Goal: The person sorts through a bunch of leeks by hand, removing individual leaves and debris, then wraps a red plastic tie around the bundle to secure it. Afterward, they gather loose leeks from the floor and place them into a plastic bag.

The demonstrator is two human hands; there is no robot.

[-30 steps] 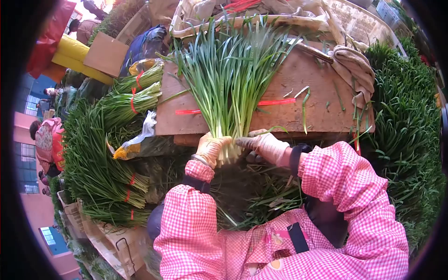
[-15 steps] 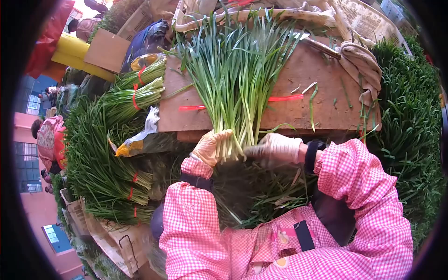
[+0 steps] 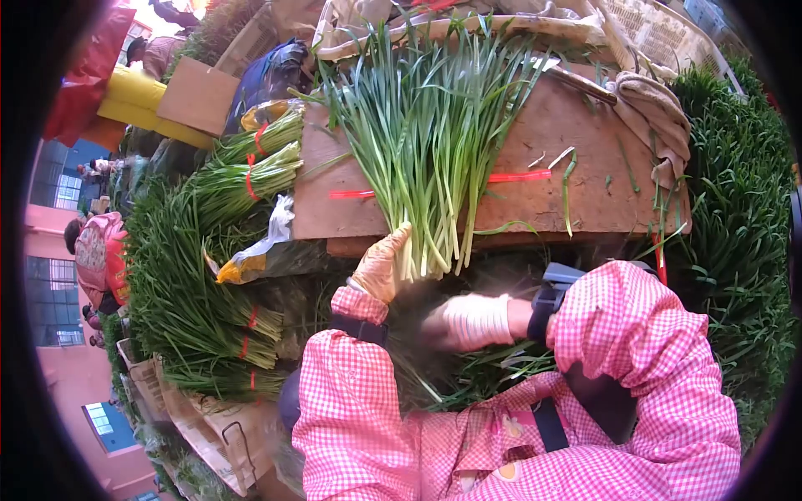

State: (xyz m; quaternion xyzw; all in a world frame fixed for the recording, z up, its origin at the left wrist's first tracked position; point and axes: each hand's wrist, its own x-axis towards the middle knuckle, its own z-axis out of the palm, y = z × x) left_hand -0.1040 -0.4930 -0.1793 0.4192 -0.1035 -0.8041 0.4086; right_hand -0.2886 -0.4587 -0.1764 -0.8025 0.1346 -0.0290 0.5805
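A loose fan of long green stalks (image 3: 434,159) lies on the brown board (image 3: 610,159), its pale cut ends hanging over the near edge. My gloved left hand (image 3: 382,263) is closed round the left side of those ends. Below and to the right of them is my gloved right hand (image 3: 468,323), apart from the stalks; its fingers are smeared by motion. A red strip (image 3: 520,176) shows on the board right of the stalks, and another red strip (image 3: 352,194) lies to their left.
Bundles with red bands (image 3: 251,177) are piled at the left. A knife (image 3: 581,83) and a cloth (image 3: 656,117) lie at the board's upper right. Dense greens (image 3: 727,200) stand at the right. A person in pink and red (image 3: 102,255) is at the far left.
My right hand has moved down and left, away from the stalk ends. My left hand stays at the stalks, which are spread a little differently at their ends.
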